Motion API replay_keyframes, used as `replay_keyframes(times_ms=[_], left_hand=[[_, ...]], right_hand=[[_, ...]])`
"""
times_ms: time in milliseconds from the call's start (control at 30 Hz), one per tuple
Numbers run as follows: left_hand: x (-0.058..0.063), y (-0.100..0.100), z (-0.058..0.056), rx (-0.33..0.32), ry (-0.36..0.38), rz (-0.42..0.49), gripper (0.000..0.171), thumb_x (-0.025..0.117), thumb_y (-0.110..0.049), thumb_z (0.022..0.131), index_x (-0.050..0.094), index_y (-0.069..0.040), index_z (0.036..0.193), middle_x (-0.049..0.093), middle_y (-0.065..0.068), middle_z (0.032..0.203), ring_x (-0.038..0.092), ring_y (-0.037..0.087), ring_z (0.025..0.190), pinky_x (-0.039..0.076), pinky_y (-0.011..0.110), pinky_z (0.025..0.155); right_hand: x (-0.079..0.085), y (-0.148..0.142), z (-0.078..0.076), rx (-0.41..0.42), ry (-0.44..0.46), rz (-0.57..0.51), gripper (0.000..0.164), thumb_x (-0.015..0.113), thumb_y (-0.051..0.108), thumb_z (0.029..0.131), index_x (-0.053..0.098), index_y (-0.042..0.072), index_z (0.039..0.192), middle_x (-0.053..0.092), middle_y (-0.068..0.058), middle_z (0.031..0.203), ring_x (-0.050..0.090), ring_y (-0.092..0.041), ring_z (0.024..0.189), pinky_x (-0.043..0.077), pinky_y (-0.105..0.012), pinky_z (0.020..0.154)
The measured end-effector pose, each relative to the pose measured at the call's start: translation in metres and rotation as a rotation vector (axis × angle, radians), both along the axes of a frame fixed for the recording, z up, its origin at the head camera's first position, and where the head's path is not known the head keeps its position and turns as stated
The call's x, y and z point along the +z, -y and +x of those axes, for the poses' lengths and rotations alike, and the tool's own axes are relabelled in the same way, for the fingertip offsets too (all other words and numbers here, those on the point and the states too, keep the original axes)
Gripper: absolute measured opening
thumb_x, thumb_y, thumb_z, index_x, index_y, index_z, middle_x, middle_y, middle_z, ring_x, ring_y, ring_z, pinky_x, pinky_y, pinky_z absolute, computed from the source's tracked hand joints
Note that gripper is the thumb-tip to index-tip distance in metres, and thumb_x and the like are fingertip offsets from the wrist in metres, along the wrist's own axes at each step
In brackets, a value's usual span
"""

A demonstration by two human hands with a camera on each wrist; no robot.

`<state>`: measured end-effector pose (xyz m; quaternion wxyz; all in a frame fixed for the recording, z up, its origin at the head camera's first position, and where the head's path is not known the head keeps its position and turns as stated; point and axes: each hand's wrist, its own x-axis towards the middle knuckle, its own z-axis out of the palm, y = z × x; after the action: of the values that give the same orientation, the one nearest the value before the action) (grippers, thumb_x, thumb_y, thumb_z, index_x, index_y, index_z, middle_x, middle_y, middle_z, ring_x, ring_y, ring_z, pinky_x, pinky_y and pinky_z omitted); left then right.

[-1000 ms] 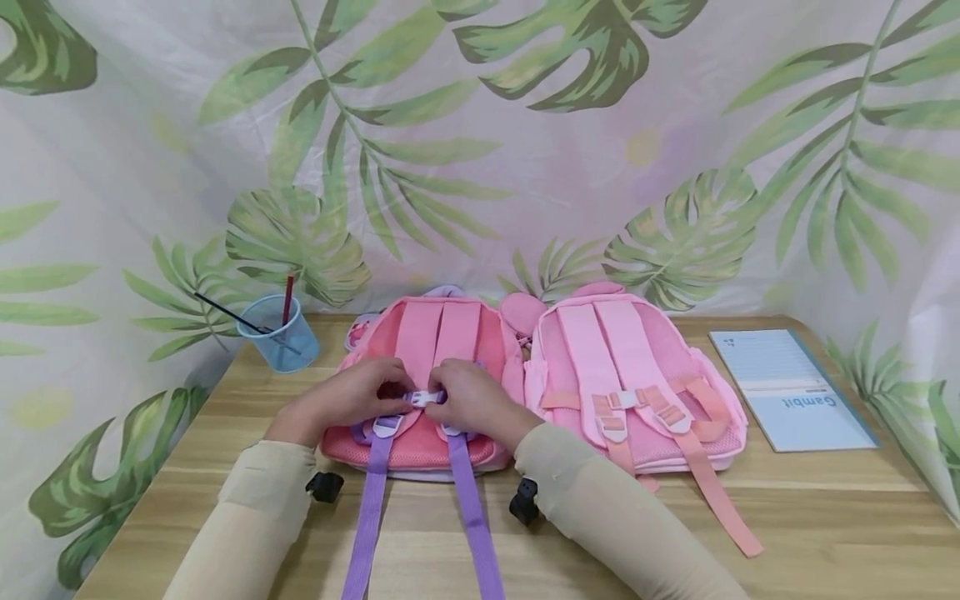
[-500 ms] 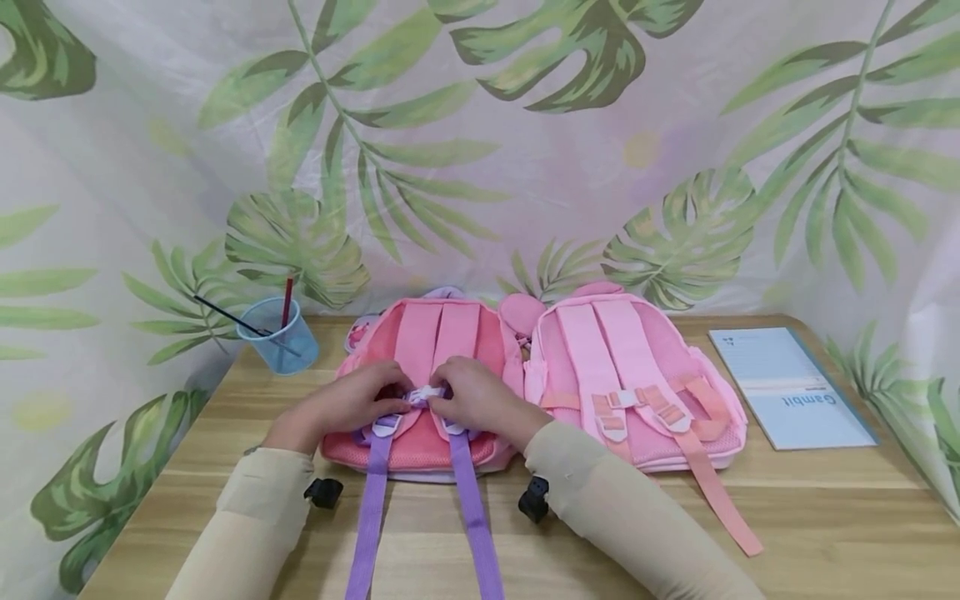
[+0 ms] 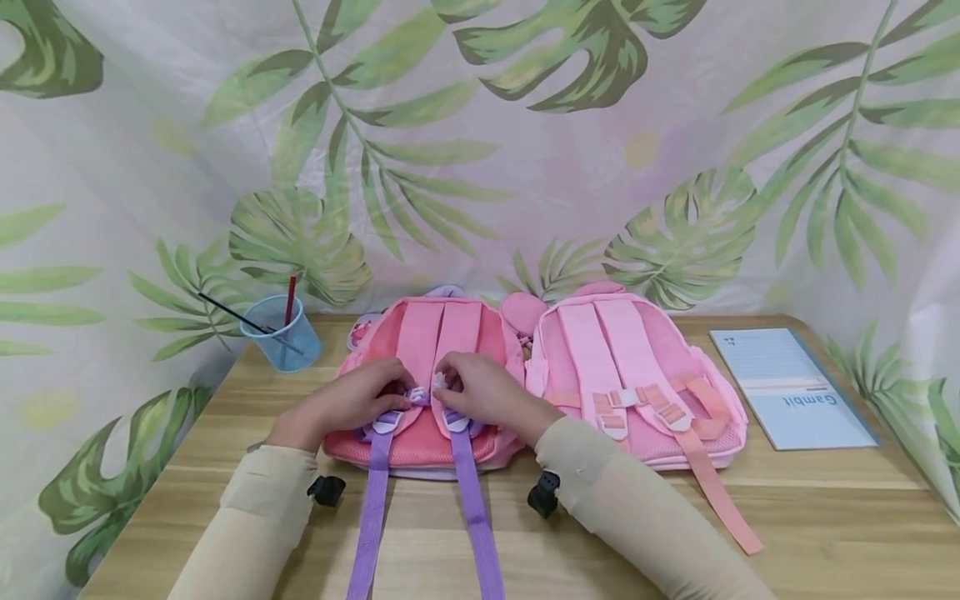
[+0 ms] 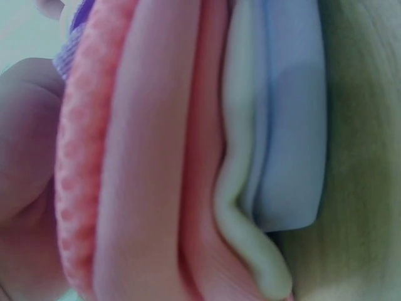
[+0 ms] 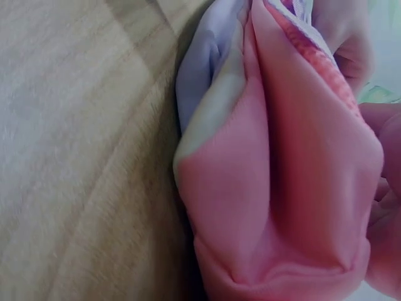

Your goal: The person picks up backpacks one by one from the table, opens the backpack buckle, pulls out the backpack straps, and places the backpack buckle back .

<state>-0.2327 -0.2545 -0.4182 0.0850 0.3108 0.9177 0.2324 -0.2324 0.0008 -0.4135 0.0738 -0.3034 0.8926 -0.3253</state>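
Note:
A coral-pink backpack (image 3: 420, 450) lies with its strap side up on the table. My left hand (image 3: 352, 402) pinches the white buckle half (image 3: 416, 395) on a short purple strap across its middle. Just right of that, my right hand (image 3: 487, 398) holds the other white buckle piece (image 3: 439, 381) between thumb and fingers. A small gap separates the two pieces. Purple webbing straps (image 3: 471, 500) hang from white adjusters toward the front. In both wrist views the backpack's side (image 4: 147, 150) fills the middle, and the buckle is hidden there.
A light pink backpack (image 3: 592, 350) with its white buckle (image 3: 622, 399) joined lies at the right, touching the first. Farther right is a blue notebook (image 3: 817, 417). A blue mesh cup (image 3: 296, 346) with pencils stands at the back left. A leaf-print curtain (image 3: 555, 192) hangs behind.
The buckle was joined between my hands; now its two pieces are apart. My right hand has shifted slightly right and up, while the left stays nearly in place.

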Motion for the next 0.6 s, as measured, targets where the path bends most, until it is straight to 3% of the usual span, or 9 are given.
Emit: replay_keyframes(times_ms=[167, 400, 600], left_hand=[[0.0033, -0.0004, -0.0003, 0.001, 0.004, 0.0, 0.01, 0.073, -0.011, 0.102, 0.072, -0.011, 0.113, 0.071, -0.003, 0.105, 0.062, 0.01, 0.097, 0.056, 0.037, 0.093], [0.0028, -0.0014, -0.0009, 0.012, 0.009, 0.0, 0.01, 0.073, -0.011, 0.103, 0.071, -0.012, 0.113, 0.071, -0.003, 0.105, 0.062, 0.01, 0.097, 0.056, 0.037, 0.093], [0.0006, -0.0004, 0.0007, 0.028, -0.003, -0.017, 0.011, 0.073, -0.011, 0.103, 0.07, -0.013, 0.113, 0.07, -0.004, 0.105, 0.061, 0.01, 0.097, 0.055, 0.038, 0.094]], right_hand=[[0.003, -0.004, -0.0014, 0.0, 0.029, -0.022, 0.03, 0.074, 0.025, 0.104, 0.068, 0.008, 0.127, 0.075, -0.005, 0.106, 0.067, -0.014, 0.093, 0.057, -0.029, 0.086], [0.0019, -0.0092, -0.0031, 0.018, -0.038, 0.011, 0.025, 0.076, 0.026, 0.102, 0.074, 0.007, 0.118, 0.073, -0.004, 0.102, 0.066, -0.015, 0.093, 0.055, -0.031, 0.088], [0.0006, -0.0095, -0.003, 0.006, -0.022, 0.032, 0.023, 0.079, 0.027, 0.1, 0.076, 0.008, 0.113, 0.072, -0.003, 0.098, 0.064, -0.015, 0.09, 0.054, -0.031, 0.086]])
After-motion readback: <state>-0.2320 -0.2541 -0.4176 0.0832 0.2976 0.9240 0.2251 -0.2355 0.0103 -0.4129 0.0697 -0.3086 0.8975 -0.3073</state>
